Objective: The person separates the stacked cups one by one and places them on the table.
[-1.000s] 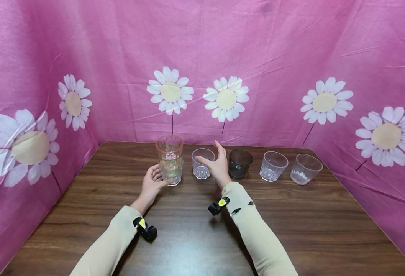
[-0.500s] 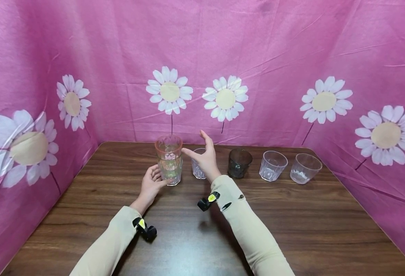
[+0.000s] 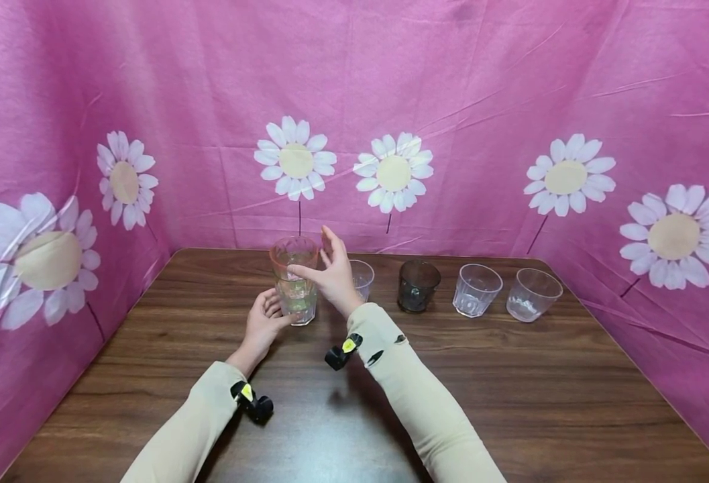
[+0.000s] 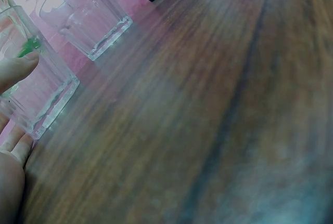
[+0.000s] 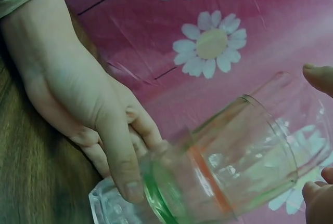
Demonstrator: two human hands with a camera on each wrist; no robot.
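Observation:
Near the table's back stands a stack of nested plastic tumblers: a clear tumbler [image 3: 307,314] at the bottom, greenish and yellowish ones above, and a pink-orange tumbler [image 3: 280,253] on top. My left hand [image 3: 262,329] grips the clear tumbler low down, thumb in front and fingers on its far side. My right hand [image 3: 335,276] is spread at the right side of the stack's upper part, its thumb overlapping the stack in the head view. In the right wrist view, the right thumb [image 5: 320,80] and fingertips [image 5: 318,200] flank the pink-orange tumbler with gaps showing.
Behind my right hand, partly hidden, is another clear tumbler [image 3: 363,274]. Farther right stand a dark smoky tumbler [image 3: 418,287] and two clear tumblers [image 3: 477,290]. The brown wooden table [image 3: 511,382] meets a pink flowered cloth [image 3: 481,221] at its back edge.
My right hand has moved left, from over the clear tumbler beside the dark one to the upper stack. The left hand keeps its hold and the stack has not moved.

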